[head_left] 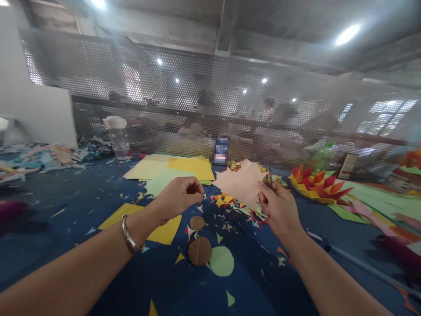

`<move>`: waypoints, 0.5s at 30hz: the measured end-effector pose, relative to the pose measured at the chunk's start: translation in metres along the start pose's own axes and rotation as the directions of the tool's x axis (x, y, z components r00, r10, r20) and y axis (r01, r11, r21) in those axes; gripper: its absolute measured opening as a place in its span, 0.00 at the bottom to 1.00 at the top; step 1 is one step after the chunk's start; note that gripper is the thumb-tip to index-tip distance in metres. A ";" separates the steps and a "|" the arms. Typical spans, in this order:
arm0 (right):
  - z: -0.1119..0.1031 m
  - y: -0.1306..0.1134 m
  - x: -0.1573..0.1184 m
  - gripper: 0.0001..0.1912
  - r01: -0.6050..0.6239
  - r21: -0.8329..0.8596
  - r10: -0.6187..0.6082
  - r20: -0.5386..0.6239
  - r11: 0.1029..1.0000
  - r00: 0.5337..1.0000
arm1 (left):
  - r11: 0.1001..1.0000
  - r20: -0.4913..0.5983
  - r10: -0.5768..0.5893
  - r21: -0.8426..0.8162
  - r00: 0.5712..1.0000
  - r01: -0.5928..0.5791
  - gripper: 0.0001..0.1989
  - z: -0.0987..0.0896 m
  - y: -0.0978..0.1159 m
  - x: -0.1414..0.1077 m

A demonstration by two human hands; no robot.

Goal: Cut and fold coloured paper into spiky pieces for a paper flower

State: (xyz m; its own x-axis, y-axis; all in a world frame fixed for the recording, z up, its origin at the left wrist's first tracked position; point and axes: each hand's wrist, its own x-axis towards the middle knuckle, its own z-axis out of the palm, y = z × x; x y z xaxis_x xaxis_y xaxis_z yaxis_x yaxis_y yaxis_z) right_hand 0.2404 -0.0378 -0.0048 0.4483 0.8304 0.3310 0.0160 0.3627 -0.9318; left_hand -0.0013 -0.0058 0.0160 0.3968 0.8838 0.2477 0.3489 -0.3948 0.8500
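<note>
My left hand (pixel 179 199), with a bangle on the wrist, is raised above the table with thumb and fingers curled together; whether anything small is between them is hidden. My right hand (pixel 283 208) is closed on scissors (pixel 269 175) whose dark blades point up. Just left of it, a pale pink sheet with a jagged edge (pixel 238 180) lies over paper scraps. Below and between my hands are two brown cardboard discs (pixel 199 251) and a light green paper circle (pixel 222 261). Yellow paper (pixel 167 231) lies under my left wrist.
Stacked yellow and cream sheets (pixel 148 166) lie behind my left hand. A phone (pixel 221 150) stands against the perforated metal screen (pixel 174 127). A cup (pixel 119 138) is at left, with cut strips (pixel 49 158) beyond. A red-orange paper flower (pixel 319 184) sits at right.
</note>
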 end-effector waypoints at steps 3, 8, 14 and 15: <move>0.000 0.001 0.000 0.13 0.003 -0.006 -0.003 -0.001 1.000 1.000 | 1.000 0.042 0.017 -0.004 0.999 -0.017 0.02 0.000 0.002 -0.002; 0.000 0.002 0.001 0.14 0.012 -0.010 -0.012 0.008 1.000 1.000 | 0.996 0.110 0.002 -0.088 0.994 0.007 0.05 0.001 0.005 -0.006; 0.000 0.001 0.000 0.15 -0.002 -0.020 0.003 0.039 1.000 0.999 | 0.979 0.132 -0.014 -0.199 0.991 0.040 0.07 0.004 0.009 -0.007; 0.000 0.001 0.000 0.14 -0.005 -0.019 0.005 0.040 1.000 0.999 | 0.976 0.132 -0.016 -0.214 0.991 0.044 0.07 0.004 0.009 -0.007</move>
State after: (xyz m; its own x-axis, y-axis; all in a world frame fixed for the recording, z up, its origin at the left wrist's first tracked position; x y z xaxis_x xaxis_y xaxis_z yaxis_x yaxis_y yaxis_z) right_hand 0.2401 -0.0370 -0.0061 0.4120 0.8486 0.3317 0.0306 0.3510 -0.9359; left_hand 0.0022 -0.0167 0.0197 0.5001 0.8490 0.1705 0.1763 -0.2926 0.9398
